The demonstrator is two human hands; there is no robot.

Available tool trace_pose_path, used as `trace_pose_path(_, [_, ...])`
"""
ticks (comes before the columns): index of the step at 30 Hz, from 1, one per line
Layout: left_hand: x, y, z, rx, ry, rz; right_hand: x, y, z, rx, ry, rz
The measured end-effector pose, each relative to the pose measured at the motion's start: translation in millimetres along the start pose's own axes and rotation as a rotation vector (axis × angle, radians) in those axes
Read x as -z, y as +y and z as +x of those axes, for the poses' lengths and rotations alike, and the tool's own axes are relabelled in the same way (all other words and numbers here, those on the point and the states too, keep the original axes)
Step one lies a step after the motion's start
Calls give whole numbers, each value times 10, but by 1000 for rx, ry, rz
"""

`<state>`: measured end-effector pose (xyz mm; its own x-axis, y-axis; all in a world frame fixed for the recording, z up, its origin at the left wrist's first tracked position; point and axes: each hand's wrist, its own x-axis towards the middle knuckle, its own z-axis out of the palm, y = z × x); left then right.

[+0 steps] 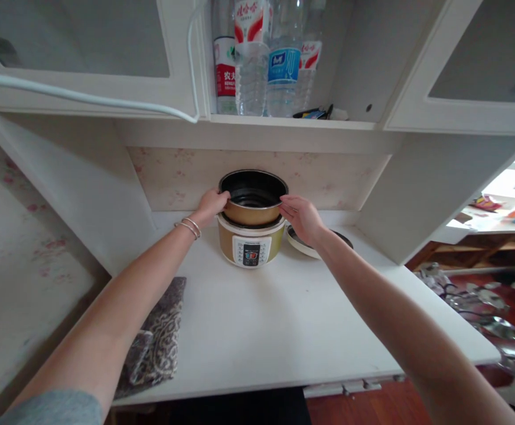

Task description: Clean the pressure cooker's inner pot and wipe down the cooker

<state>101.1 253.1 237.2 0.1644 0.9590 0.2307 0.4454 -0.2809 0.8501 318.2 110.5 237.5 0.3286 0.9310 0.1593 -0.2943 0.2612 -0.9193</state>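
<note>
A gold-coloured inner pot with a black inside sits partly raised in a gold and white rice cooker at the back of a white counter. My left hand grips the pot's left rim; bangles circle that wrist. My right hand holds the pot's right rim. The cooker's control panel faces me.
The cooker's lid lies on the counter behind my right hand. A patterned cloth hangs over the counter's left front edge. Several water bottles stand on the shelf above. A white cable runs across the upper cabinet.
</note>
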Motion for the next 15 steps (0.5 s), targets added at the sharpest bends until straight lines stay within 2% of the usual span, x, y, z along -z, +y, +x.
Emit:
trace_pose_path(3, [-38, -112, 37, -54, -10, 246, 44, 106, 42, -69, 27, -10])
trace_pose_path(7, [-149, -310, 2, -40, -51, 398, 134, 222, 59, -141, 18, 13])
trace_pose_path(12, [-285, -522, -84, -39, 0, 444, 218, 243, -2, -204, -49, 28])
trace_pose_path(15, [-321, -615, -116, -56, 22, 389, 333, 278, -173, -217, -74, -56])
